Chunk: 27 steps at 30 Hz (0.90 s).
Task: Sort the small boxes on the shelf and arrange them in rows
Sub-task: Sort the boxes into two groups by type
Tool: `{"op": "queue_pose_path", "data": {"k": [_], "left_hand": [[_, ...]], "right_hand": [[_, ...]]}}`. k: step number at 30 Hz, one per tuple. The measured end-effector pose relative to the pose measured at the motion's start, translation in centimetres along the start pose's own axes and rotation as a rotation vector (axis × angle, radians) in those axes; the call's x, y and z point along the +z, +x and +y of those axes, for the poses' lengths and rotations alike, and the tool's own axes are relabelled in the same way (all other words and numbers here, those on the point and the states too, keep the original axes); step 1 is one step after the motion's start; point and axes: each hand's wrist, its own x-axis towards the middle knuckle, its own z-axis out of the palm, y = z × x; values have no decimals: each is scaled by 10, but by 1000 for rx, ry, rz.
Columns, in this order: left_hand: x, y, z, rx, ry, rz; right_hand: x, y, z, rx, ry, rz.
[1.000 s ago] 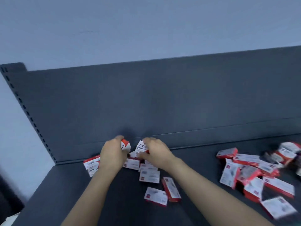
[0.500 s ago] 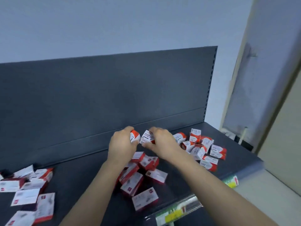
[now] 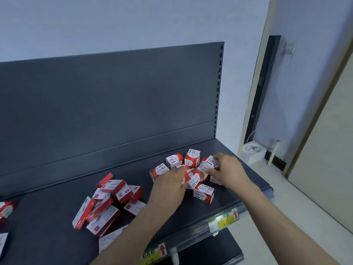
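Note:
A pile of small red and white paper-clip boxes (image 3: 193, 158) lies at the right end of the dark grey shelf (image 3: 47, 217). My left hand (image 3: 169, 185) reaches into the pile from the left, fingers curled on a small box (image 3: 186, 175). My right hand (image 3: 228, 170) is at the pile's right side and pinches a small box (image 3: 209, 163). Another small box (image 3: 203, 193) lies in front of the pile. A heap of flatter, longer red and white boxes (image 3: 107, 203) lies left of my left forearm.
The shelf's dark back panel (image 3: 114, 104) rises behind the boxes. Price labels (image 3: 223, 220) run along the front edge. More boxes (image 3: 5, 208) lie at the far left. To the right are a wall, a door frame and a white device (image 3: 252, 153) on the floor.
The view has swung right along the shelf. Both hands carried their small boxes from the left part of the shelf to the pile at the right end and lowered into it.

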Motion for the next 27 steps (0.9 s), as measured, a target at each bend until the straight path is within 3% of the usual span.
{"op": "queue_pose_path", "data": {"k": [9, 19, 21, 27], "left_hand": [[56, -38, 1, 337, 125, -57], [75, -37, -6, 421, 36, -56], [75, -40, -7, 416, -4, -133], [54, -49, -6, 378, 114, -33]], "right_hand": [[22, -23, 28, 100, -12, -86], [32, -21, 31, 83, 30, -44], [35, -21, 31, 76, 27, -31], [28, -21, 21, -32, 15, 100]]}}
